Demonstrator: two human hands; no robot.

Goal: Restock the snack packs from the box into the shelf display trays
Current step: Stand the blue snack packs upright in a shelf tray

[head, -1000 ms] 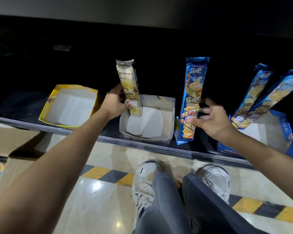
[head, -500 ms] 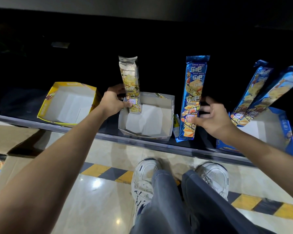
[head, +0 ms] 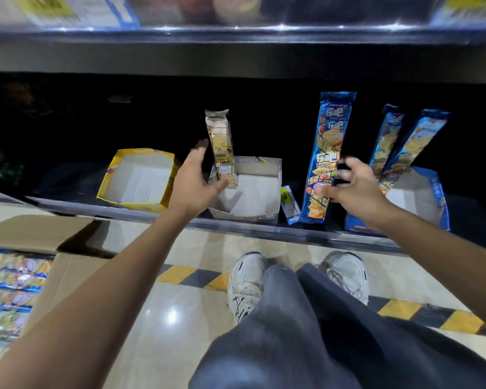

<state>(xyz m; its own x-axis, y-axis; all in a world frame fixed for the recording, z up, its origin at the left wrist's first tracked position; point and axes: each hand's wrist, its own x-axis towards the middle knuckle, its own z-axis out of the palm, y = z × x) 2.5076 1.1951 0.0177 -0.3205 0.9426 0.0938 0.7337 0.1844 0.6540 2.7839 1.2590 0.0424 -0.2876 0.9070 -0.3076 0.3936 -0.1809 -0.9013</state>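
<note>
A silver and gold snack pack (head: 220, 147) stands upright in the back left corner of the grey display tray (head: 267, 214). My left hand (head: 195, 181) is just left of it with the fingers spread, and the thumb reaches toward the pack's base. A tall blue snack pack (head: 327, 141) stands on the shelf to the right of the grey tray. My right hand (head: 354, 192) holds it low down, thumb across its front and blurred fingers at its right edge.
An empty yellow tray (head: 110, 181) sits at the left. The blue tray (head: 441, 197) at the right holds two leaning blue packs (head: 404, 141). A small blue packet (head: 289, 204) lies between trays. An open cardboard box (head: 48, 231) with several packs is at lower left. An upper shelf edge (head: 236, 33) runs overhead.
My left hand has let go of the silver pack and spread its fingers. The view has tilted up, bringing in the upper shelf and the box. The right hand stays at the blue pack.
</note>
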